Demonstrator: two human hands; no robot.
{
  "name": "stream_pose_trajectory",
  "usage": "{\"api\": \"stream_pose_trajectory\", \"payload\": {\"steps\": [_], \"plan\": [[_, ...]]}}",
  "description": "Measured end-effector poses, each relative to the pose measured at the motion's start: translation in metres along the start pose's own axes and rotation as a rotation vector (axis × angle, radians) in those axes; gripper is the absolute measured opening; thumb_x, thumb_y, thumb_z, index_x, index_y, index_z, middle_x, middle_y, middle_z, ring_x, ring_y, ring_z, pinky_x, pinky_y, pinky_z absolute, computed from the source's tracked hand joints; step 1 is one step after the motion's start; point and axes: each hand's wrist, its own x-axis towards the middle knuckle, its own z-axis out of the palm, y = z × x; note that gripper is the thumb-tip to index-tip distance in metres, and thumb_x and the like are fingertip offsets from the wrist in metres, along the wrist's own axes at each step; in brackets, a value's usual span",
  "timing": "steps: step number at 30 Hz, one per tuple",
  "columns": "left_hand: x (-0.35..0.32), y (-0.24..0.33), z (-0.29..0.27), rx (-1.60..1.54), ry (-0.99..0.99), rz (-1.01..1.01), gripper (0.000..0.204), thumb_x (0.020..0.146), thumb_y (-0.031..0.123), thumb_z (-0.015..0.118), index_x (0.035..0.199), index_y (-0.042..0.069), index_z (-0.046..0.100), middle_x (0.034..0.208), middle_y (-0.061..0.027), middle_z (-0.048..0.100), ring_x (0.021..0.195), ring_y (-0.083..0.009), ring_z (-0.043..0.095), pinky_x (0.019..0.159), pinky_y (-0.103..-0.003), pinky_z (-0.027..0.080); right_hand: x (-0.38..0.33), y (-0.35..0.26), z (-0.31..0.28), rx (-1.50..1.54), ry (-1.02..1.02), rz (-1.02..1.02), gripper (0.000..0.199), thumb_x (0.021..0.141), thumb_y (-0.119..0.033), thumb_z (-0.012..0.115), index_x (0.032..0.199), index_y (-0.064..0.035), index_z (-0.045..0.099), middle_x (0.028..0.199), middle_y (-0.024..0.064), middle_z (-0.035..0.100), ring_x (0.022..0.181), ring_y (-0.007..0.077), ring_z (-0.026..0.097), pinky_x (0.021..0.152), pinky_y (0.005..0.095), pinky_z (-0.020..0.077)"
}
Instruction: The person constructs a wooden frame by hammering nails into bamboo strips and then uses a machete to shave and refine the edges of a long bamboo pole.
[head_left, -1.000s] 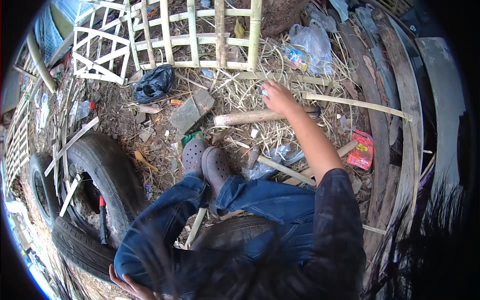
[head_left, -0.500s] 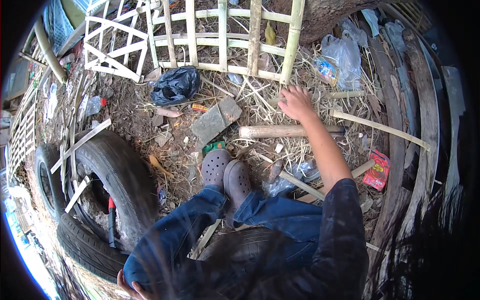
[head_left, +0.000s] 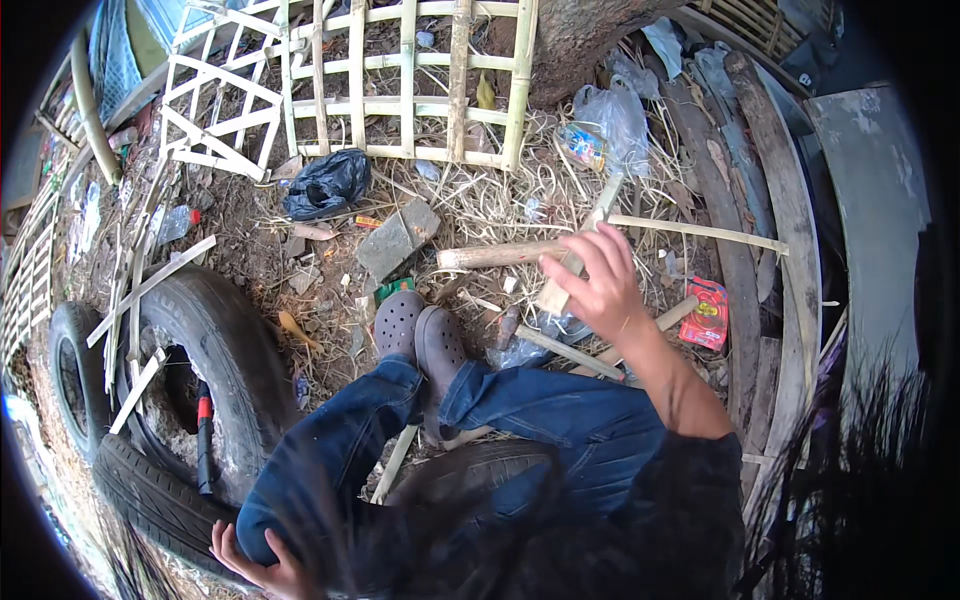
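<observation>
My right hand is closed round a short flat bamboo strip, lifted above the straw-covered ground and slanting from upper right to lower left. Under it lies a round wooden stick, its far end hidden by the hand. A long thin bamboo strip stretches off to the right behind the hand. At the lower left, my left hand rests on my bent knee with fingers apart, holding nothing. A bamboo lattice panel stands or lies at the far side.
Old tyres sit at left, with a red-and-black handled tool in one. A concrete block, a black plastic bag, a clear bag and a red packet lie around. Weathered planks line the right.
My right hand has come back toward me from the straw and now holds the bamboo strip up off the ground. The view has shifted slightly right; my left hand stays at the knee.
</observation>
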Motion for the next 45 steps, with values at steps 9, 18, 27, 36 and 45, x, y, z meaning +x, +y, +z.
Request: {"api": "stream_pose_trajectory", "payload": {"steps": [9, 18, 27, 36, 45], "plan": [[0.070, 0.113, 0.072, -1.438, -1.651, 0.185, 0.068, 0.098, 0.059, 0.030, 0.124, 0.000, 0.052, 0.111, -0.0131, 0.061, 0.106, -0.0221, 0.056, 0.095, -0.037, 0.043, 0.005, -0.157, -0.049, 0.281, 0.199, -0.430, 0.028, 0.082, -0.022, 0.065, 0.110, -0.0224, 0.069, 0.109, -0.0026, 0.057, 0.106, 0.0145, 0.053, 0.097, 0.0389, 0.0455], [0.069, 0.100, 0.087, -1.820, -1.508, -0.269, 0.031, 0.100, 0.031, 0.047, 0.105, 0.003, 0.058, 0.090, -0.0009, 0.062, 0.078, -0.0066, 0.057, 0.069, -0.023, 0.050, 0.034, -0.247, -0.030, 0.476, 0.211, -0.562, 0.030, 0.084, -0.020, 0.061, 0.113, -0.0228, 0.069, 0.115, -0.0043, 0.060, 0.117, 0.0147, 0.050, 0.109, 0.0409, 0.0353], [0.093, 0.083, 0.085, -1.219, -0.873, -0.200, 0.024, 0.102, 0.023, 0.043, 0.096, 0.000, 0.050, 0.067, -0.0073, 0.060, 0.060, -0.0148, 0.062, 0.054, -0.029, 0.052, -0.014, -0.244, -0.013, 0.830, -0.154, 0.342, 0.075, 0.071, -0.015, 0.079, 0.135, -0.0033, 0.043, 0.128, 0.0180, 0.049, 0.119, 0.0326, 0.050, 0.102, 0.0431, 0.0388], [0.058, 0.116, 0.109, -1.045, -1.092, 0.064, 0.015, 0.099, 0.015, 0.048, 0.094, 0.001, 0.044, 0.062, -0.0188, 0.056, 0.058, -0.0345, 0.062, 0.052, -0.040, 0.046, 0.009, -0.244, -0.002, 0.730, 0.024, 0.494, 0.060, 0.078, -0.021, 0.074, 0.128, 0.0025, 0.050, 0.088, 0.0087, 0.058, 0.077, 0.0231, 0.057, 0.072, 0.0356, 0.0416], [0.066, 0.113, 0.119, -0.865, -0.710, 0.291, 0.019, 0.087, 0.011, 0.061, 0.099, 0.003, 0.049, 0.077, -0.0224, 0.060, 0.071, -0.0427, 0.061, 0.058, -0.047, 0.047, 0.031, -0.236, 0.019, 0.573, 0.024, 0.428, 0.047, 0.076, -0.024, 0.075, 0.118, -0.0053, 0.062, 0.071, 0.0040, 0.053, 0.060, 0.0217, 0.050, 0.060, 0.0340, 0.0383]]}}
